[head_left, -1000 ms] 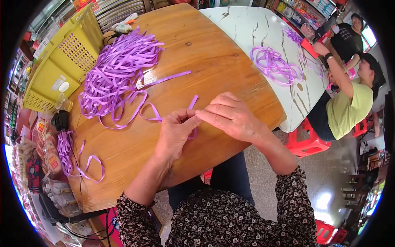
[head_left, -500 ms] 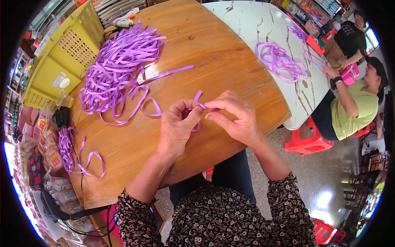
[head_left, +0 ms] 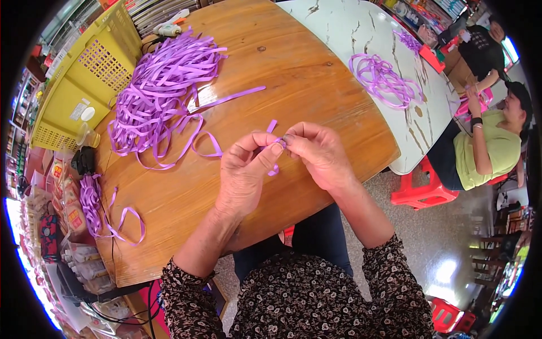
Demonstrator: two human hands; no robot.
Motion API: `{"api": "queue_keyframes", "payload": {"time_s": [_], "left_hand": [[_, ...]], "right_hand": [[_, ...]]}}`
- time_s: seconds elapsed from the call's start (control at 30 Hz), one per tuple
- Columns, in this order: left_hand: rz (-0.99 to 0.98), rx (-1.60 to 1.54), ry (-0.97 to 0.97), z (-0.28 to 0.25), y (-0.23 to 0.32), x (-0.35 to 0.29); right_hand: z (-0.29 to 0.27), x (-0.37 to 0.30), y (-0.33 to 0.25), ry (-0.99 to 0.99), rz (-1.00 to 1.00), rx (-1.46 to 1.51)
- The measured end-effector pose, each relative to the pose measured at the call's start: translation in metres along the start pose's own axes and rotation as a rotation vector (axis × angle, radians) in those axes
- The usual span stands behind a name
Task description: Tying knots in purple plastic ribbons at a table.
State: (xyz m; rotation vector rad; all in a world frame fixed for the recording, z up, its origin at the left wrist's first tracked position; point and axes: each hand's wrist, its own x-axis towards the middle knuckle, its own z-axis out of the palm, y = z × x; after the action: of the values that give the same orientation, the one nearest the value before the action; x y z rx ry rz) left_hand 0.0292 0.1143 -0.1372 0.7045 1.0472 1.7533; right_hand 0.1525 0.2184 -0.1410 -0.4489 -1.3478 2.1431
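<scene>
Near the table's front edge, my left hand (head_left: 248, 164) pinches a purple ribbon (head_left: 272, 125) between thumb and fingers. One short end sticks up above the fingers and another bit hangs below. My right hand (head_left: 317, 153) meets it from the right, thumb and forefinger closed on the ribbon at the left fingertips. Whatever fold or knot lies there is mostly hidden by the fingers. To the left of my hands, a loose length trails to a large tangled pile of purple ribbon (head_left: 164, 85).
A yellow plastic basket (head_left: 84, 85) stands behind the pile, with a glue gun (head_left: 169, 29) nearby. At left lies a smaller ribbon bundle (head_left: 90, 198). Right, a white marbled table (head_left: 339, 25) bears more ribbon (head_left: 387, 85); a person in a yellow-green shirt (head_left: 491, 144) sits beside it.
My right thumb and forefinger have closed onto the ribbon beside the left fingertips. The left hand has barely moved. The seated person's hands have lifted away from the white table.
</scene>
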Motion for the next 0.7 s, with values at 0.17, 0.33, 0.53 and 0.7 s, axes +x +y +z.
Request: {"api": "queue_keyframes", "payload": {"time_s": [0.17, 0.33, 0.53, 0.7], "left_hand": [[-0.095, -0.176, -0.01, -0.0031, 0.0006, -0.0005], [-0.099, -0.197, -0.01, -0.0021, -0.0027, 0.0005], [-0.093, -0.184, -0.027, -0.0045, -0.0036, 0.0017], [-0.092, -0.169, -0.032, -0.0055, -0.0062, 0.0008]], "right_hand": [[0.0102, -0.0066, -0.0028, 0.081, -0.358, -0.449], [0.0088, -0.0086, -0.0071, 0.138, -0.768, -0.871], [0.0069, -0.0098, -0.0112, 0.054, -0.837, -0.991], [0.0032, -0.0088, -0.0088, 0.036, -0.765, -0.848]]}}
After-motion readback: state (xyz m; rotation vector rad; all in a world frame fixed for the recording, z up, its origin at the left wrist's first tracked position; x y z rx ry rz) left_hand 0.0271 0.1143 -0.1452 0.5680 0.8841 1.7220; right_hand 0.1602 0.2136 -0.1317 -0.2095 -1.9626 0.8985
